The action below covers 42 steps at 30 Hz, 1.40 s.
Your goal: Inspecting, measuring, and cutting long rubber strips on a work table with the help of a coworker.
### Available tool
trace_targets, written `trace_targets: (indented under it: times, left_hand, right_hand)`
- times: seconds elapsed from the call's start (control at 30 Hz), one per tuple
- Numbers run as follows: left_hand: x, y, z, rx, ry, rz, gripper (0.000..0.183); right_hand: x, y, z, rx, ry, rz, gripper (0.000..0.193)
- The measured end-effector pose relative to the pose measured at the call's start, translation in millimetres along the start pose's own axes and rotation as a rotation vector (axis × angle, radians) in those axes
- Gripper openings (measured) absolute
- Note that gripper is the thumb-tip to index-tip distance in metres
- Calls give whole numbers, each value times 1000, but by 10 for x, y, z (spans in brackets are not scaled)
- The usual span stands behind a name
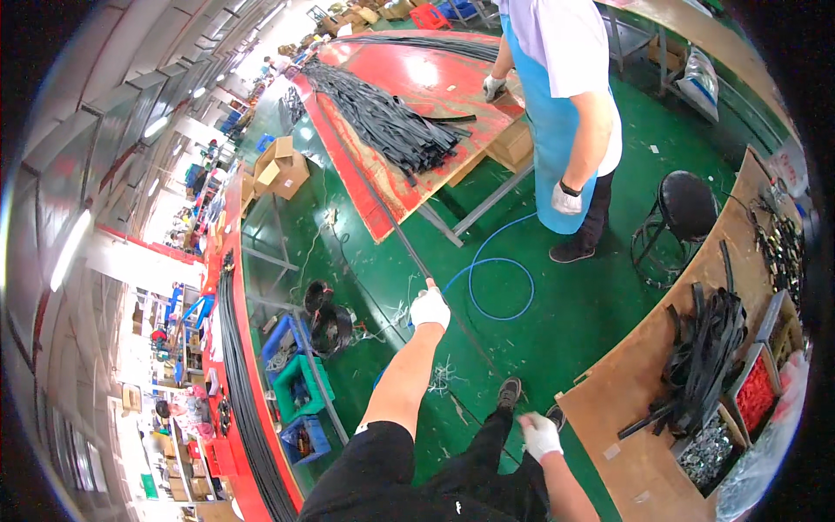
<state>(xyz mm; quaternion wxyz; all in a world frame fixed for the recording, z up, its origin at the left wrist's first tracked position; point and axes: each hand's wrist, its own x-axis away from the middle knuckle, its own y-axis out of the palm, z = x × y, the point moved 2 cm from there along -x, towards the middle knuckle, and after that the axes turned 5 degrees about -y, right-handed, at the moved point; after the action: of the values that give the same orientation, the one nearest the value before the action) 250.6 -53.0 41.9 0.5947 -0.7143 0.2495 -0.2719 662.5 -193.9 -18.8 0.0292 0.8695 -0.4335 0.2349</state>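
My left hand [430, 310], in a white glove, reaches forward with its fingers closed round a long, thin black strip [407, 245]. From that hand the strip runs up along the edge of a red-topped table [376, 222]. Low in front of my body is my right hand [541, 437], also gloved, with the fingers curled in. Whether it holds anything is too small to see. A thick bundle of black flat strips [383, 122] lies on the red table, its loose ends fanned out toward me.
Across the table a person in a blue apron [550, 130] stands, one gloved hand on the tabletop. A black stool [687, 206], a brown workbench [622, 409] with black straps [706, 352] and bins are on the right. A blue hose [532, 291] loops over the green floor. Crates [300, 389] stand left.
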Motion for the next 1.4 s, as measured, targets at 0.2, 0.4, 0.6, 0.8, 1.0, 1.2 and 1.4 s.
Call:
trace_targets:
  times: [0.2,0.4,0.6,0.8,1.0,1.2,1.4]
  left_hand:
    - [-40,-141,-37,5,24,-15,57]
    - [326,144,65,8,29,-77,68]
    - [393,-49,205,2,42,-57,64]
    - [240,44,89,-29,-29,-79,68]
    - [575,337,240,59,-36,-109,68]
    - [637,145,313,50,-37,-105,67]
    - [462,151,129,20,-70,-118,63]
  right_hand:
    - [878,-512,947,-85,337,-157,39]
    - [1721,-998,1959,176,304,40,42]
    - [239,-333,328,146,20,80,37]
    - [292,-565,356,194,134,-121,44]
    - [983,-805,2112,165,297,63,49]
    - [3,-200,204,284,48,194,34]
    - [-44,-169,590,176,1,-200,46]
